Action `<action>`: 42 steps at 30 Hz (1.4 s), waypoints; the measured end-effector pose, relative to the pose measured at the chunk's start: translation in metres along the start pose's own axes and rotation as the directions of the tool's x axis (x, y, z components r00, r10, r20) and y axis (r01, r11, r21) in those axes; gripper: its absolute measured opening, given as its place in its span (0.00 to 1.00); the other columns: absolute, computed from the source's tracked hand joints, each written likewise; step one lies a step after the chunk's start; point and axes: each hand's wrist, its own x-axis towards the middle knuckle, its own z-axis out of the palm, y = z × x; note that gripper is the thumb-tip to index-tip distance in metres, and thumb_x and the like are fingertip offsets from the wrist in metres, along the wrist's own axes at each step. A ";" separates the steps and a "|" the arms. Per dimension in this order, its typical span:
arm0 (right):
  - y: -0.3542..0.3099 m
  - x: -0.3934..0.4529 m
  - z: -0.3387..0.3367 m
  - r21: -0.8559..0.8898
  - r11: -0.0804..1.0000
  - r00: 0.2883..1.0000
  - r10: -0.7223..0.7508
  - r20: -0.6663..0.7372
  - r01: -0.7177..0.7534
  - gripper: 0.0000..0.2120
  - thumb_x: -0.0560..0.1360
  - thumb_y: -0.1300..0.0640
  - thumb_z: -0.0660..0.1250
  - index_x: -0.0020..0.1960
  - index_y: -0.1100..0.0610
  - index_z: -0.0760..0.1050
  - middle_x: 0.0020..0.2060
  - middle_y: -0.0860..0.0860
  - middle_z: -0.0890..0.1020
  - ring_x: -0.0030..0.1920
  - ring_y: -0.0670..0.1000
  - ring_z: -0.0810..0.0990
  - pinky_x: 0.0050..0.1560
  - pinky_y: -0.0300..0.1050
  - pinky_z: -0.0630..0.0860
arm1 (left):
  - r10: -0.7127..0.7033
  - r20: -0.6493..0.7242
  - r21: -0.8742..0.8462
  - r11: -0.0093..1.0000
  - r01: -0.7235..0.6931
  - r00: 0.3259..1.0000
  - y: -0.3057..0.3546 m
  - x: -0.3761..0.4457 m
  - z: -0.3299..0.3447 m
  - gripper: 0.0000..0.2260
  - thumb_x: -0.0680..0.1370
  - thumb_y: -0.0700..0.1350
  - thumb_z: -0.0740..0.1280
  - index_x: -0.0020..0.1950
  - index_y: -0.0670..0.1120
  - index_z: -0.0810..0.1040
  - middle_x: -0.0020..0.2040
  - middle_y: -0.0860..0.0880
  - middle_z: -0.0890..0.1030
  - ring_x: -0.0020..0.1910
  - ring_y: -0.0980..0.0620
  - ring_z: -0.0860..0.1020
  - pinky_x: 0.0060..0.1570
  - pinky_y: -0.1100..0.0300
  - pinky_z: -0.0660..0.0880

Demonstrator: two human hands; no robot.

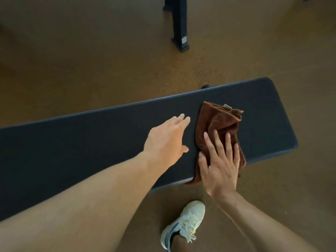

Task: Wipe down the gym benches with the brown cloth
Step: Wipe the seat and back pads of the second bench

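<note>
A long dark padded gym bench (pixel 91 142) runs from the left edge to the right of centre. The brown cloth (pixel 218 122) lies crumpled near the bench's right end, with one corner hanging over the near edge. My right hand (pixel 220 164) presses flat on the near part of the cloth, fingers straight and spread. My left hand (pixel 167 137) lies just left of the cloth with straight fingers over the bare pad, holding nothing.
Brown speckled rubber floor (pixel 91 60) surrounds the bench. A black metal leg of other equipment (pixel 179 24) stands on the floor beyond the bench. My white sneaker (pixel 183 226) is on the floor just in front of the bench's near edge.
</note>
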 end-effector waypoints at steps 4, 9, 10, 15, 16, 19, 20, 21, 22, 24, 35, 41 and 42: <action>-0.075 -0.014 0.013 -0.052 0.994 0.993 -0.090 0.078 0.094 0.28 0.85 0.39 0.46 0.84 0.40 0.50 0.84 0.43 0.52 0.85 0.53 0.44 0.84 0.61 0.46 | -0.052 -0.153 -0.084 0.996 0.039 0.987 -0.114 -0.076 -0.012 0.33 0.82 0.53 0.67 0.83 0.52 0.55 0.84 0.54 0.52 0.82 0.55 0.48 0.76 0.59 0.55; -0.199 -0.032 0.037 -0.068 0.950 0.941 -0.290 0.175 0.305 0.29 0.85 0.40 0.46 0.85 0.40 0.47 0.85 0.44 0.49 0.85 0.53 0.41 0.84 0.59 0.41 | -0.199 -0.272 -0.153 0.975 0.161 0.941 -0.227 -0.159 -0.015 0.29 0.82 0.50 0.67 0.81 0.48 0.62 0.83 0.49 0.55 0.83 0.52 0.50 0.78 0.58 0.49; -0.223 -0.036 0.042 -0.063 0.938 0.928 -0.324 0.187 0.340 0.29 0.85 0.40 0.47 0.85 0.40 0.48 0.85 0.44 0.50 0.85 0.53 0.41 0.84 0.59 0.42 | -0.218 -0.284 -0.175 0.969 0.173 0.934 -0.242 -0.171 -0.015 0.29 0.82 0.49 0.67 0.81 0.47 0.63 0.83 0.48 0.56 0.83 0.52 0.50 0.78 0.57 0.50; -0.319 -0.049 0.060 -0.043 0.818 0.800 -0.547 0.247 0.573 0.29 0.86 0.42 0.51 0.85 0.42 0.50 0.85 0.45 0.51 0.85 0.53 0.41 0.84 0.61 0.45 | -0.267 -0.273 -0.351 0.922 0.163 0.924 -0.295 -0.216 -0.018 0.26 0.84 0.37 0.61 0.82 0.47 0.61 0.83 0.51 0.54 0.82 0.57 0.47 0.75 0.67 0.44; -0.332 -0.050 0.062 -0.039 0.785 0.764 -0.589 0.264 0.619 0.29 0.86 0.42 0.51 0.85 0.42 0.50 0.85 0.45 0.51 0.85 0.53 0.41 0.84 0.61 0.45 | -0.267 -0.271 -0.368 0.916 0.157 0.925 -0.303 -0.222 -0.019 0.27 0.84 0.36 0.59 0.82 0.48 0.60 0.84 0.52 0.53 0.82 0.57 0.47 0.76 0.66 0.45; -0.356 -0.038 0.066 -0.020 0.689 0.662 -0.688 0.298 0.724 0.29 0.86 0.42 0.51 0.85 0.42 0.50 0.85 0.44 0.51 0.85 0.53 0.41 0.84 0.61 0.45 | -0.282 -0.272 -0.336 0.924 0.184 0.920 -0.320 -0.235 -0.019 0.29 0.83 0.37 0.60 0.83 0.49 0.56 0.84 0.51 0.52 0.82 0.57 0.46 0.80 0.55 0.53; -0.358 -0.030 0.066 -0.010 0.658 0.629 -0.716 0.304 0.753 0.29 0.86 0.42 0.52 0.85 0.42 0.51 0.85 0.44 0.52 0.85 0.53 0.41 0.84 0.61 0.45 | -0.283 -0.266 -0.308 0.931 0.197 0.921 -0.322 -0.236 -0.020 0.30 0.83 0.38 0.62 0.83 0.50 0.54 0.84 0.51 0.51 0.82 0.56 0.46 0.80 0.53 0.54; -0.358 -0.019 0.064 0.002 0.626 0.595 -0.742 0.307 0.780 0.29 0.86 0.42 0.52 0.85 0.42 0.52 0.85 0.44 0.52 0.85 0.52 0.42 0.84 0.61 0.45 | -0.283 -0.259 -0.282 0.937 0.208 0.924 -0.321 -0.236 -0.022 0.32 0.83 0.40 0.63 0.83 0.50 0.53 0.84 0.50 0.49 0.83 0.55 0.45 0.80 0.51 0.55; -0.358 -0.009 0.063 0.014 0.596 0.564 -0.767 0.306 0.803 0.29 0.86 0.43 0.53 0.85 0.42 0.53 0.85 0.45 0.54 0.85 0.52 0.43 0.84 0.60 0.45 | -0.286 -0.253 -0.264 0.940 0.218 0.924 -0.318 -0.234 -0.024 0.33 0.83 0.42 0.63 0.84 0.51 0.51 0.84 0.50 0.48 0.83 0.55 0.44 0.81 0.50 0.54; -0.358 0.009 0.062 0.037 0.560 0.528 -0.799 0.288 0.827 0.28 0.85 0.44 0.55 0.84 0.44 0.58 0.85 0.46 0.57 0.85 0.52 0.46 0.84 0.59 0.47 | -0.297 -0.243 -0.244 0.940 0.238 0.924 -0.307 -0.225 -0.028 0.35 0.82 0.47 0.65 0.84 0.52 0.48 0.84 0.51 0.44 0.83 0.53 0.41 0.81 0.48 0.52; -0.186 0.100 0.008 -0.062 0.918 0.904 -0.370 0.216 0.391 0.29 0.83 0.40 0.46 0.84 0.40 0.53 0.85 0.45 0.56 0.85 0.50 0.45 0.84 0.54 0.41 | -0.420 0.233 0.126 0.907 0.401 0.877 -0.239 -0.154 -0.037 0.71 0.57 0.74 0.76 0.76 0.60 0.22 0.76 0.49 0.21 0.76 0.40 0.24 0.73 0.24 0.45; -0.080 0.077 -0.015 -0.055 0.996 0.989 -0.056 0.136 0.064 0.30 0.84 0.38 0.45 0.85 0.40 0.51 0.86 0.46 0.49 0.85 0.50 0.41 0.84 0.53 0.38 | -0.453 0.220 0.170 0.890 0.424 0.864 -0.234 -0.154 -0.038 0.71 0.54 0.76 0.75 0.74 0.61 0.21 0.77 0.50 0.22 0.78 0.42 0.26 0.74 0.26 0.52; -0.081 0.072 -0.014 -0.042 0.999 0.993 -0.015 0.115 0.020 0.29 0.84 0.38 0.46 0.85 0.40 0.52 0.86 0.46 0.50 0.85 0.50 0.41 0.84 0.53 0.38 | -0.456 0.212 0.169 0.888 0.428 0.864 -0.233 -0.153 -0.038 0.71 0.54 0.76 0.75 0.74 0.62 0.22 0.77 0.51 0.22 0.78 0.42 0.27 0.73 0.26 0.52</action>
